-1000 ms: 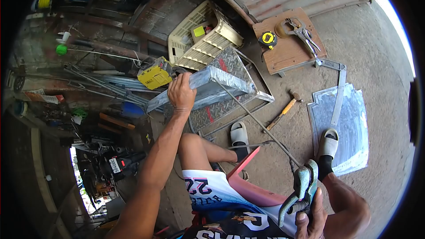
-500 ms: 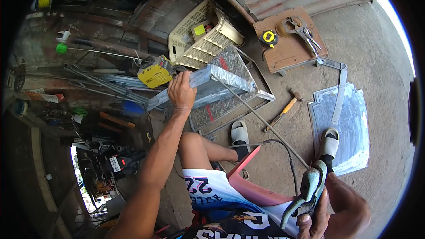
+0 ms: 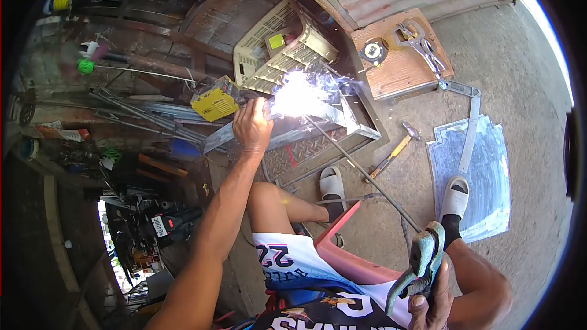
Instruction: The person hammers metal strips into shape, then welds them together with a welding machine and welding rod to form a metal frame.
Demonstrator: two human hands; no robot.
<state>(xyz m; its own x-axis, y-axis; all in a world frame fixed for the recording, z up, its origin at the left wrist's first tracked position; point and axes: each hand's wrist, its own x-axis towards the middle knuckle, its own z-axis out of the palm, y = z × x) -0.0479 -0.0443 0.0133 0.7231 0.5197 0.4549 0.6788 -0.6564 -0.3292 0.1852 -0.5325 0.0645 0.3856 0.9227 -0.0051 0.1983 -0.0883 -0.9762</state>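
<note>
My right hand (image 3: 435, 302) is closed around a worn green electrode holder (image 3: 427, 253) at the lower right. A long welding rod (image 3: 367, 173) runs from its jaw up to the left. At the rod's far end a bright white welding arc (image 3: 299, 95) glares on a bent sheet-metal piece (image 3: 223, 139), washing out the contact spot. My left hand (image 3: 252, 127) grips this piece by its upper edge, just left of the glare. Beneath lies a checkered metal plate (image 3: 306, 148) beside an angle-bar frame (image 3: 367, 131).
A yellow power tool (image 3: 214, 99) and cream crate (image 3: 269, 36) stand behind. To the right are a wooden stool (image 3: 391, 79) with tape measure (image 3: 373, 52) and locking clamp (image 3: 420, 46), a hammer (image 3: 393, 151), and a metal sheet (image 3: 489, 177) under a flat bar (image 3: 469, 137).
A bright arc with sparks and smoke has appeared at the rod's tip. The electrode holder has shifted slightly. My left hand keeps its grip on the sheet-metal piece.
</note>
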